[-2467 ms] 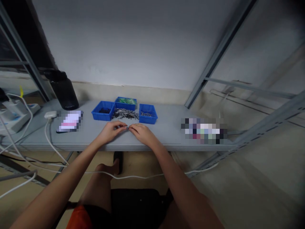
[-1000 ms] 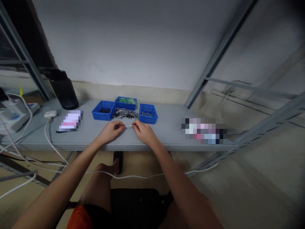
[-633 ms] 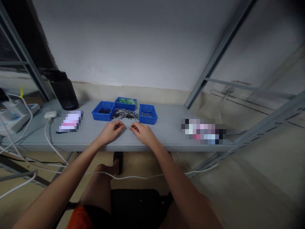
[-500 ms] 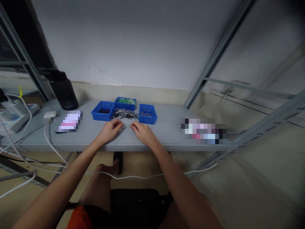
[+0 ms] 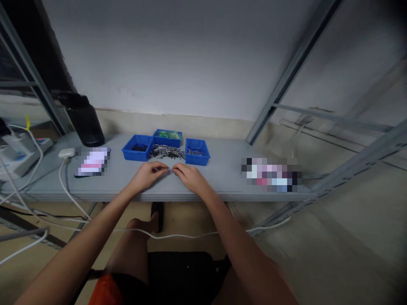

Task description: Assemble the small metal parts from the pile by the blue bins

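Observation:
Above the front part of the grey shelf, my left hand (image 5: 149,175) and my right hand (image 5: 188,175) meet almost fingertip to fingertip. Each is closed in a pinch. A tiny, thin, pale piece shows between the fingertips, too small to name. Just beyond them lies a pile of thin metal pieces (image 5: 167,151) with dark ends. Left of the pile stands a blue bin (image 5: 133,156) with small dark parts. The blue bin (image 5: 197,159) on the right holds thin metal pieces. Behind the pile, a third blue bin (image 5: 167,141) contains something green.
A black bottle (image 5: 83,123) stands at the back left, near a blurred phone (image 5: 93,162) and a white charger plug (image 5: 66,153). A power strip (image 5: 25,156) with cables lies far left. Another blurred device (image 5: 270,173) rests on the right. A white cable (image 5: 181,236) hangs below the shelf edge.
My two hands have come closer together. My left fingertips moved right, and the gap between the pinches has narrowed. The bins and the pile have stayed put.

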The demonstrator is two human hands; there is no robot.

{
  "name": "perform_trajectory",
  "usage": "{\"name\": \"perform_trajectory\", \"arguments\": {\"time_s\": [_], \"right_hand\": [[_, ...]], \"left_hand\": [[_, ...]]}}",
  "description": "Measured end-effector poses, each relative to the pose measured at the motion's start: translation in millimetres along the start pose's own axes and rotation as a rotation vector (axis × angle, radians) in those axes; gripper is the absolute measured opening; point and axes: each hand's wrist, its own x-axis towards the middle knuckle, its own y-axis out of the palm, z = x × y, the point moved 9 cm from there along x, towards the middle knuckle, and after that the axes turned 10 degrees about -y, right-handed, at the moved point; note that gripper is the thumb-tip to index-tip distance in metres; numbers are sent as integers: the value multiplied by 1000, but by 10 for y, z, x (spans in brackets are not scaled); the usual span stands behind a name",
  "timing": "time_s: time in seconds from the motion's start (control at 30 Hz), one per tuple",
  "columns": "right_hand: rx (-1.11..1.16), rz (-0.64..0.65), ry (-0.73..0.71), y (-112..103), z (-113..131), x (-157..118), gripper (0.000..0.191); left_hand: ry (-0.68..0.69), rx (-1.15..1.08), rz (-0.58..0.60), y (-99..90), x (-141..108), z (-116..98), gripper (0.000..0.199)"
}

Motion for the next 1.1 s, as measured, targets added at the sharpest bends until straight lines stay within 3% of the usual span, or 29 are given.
{"name": "perform_trajectory", "arguments": {"time_s": [0.33, 1.1], "right_hand": [[-33, -8, 58, -23, -49, 1, 21], [-30, 9, -72, 48, 31, 3, 23]], "left_hand": [[6, 3, -142, -135, -14, -7, 25], [115, 86, 6, 52, -13, -68, 19]]}}
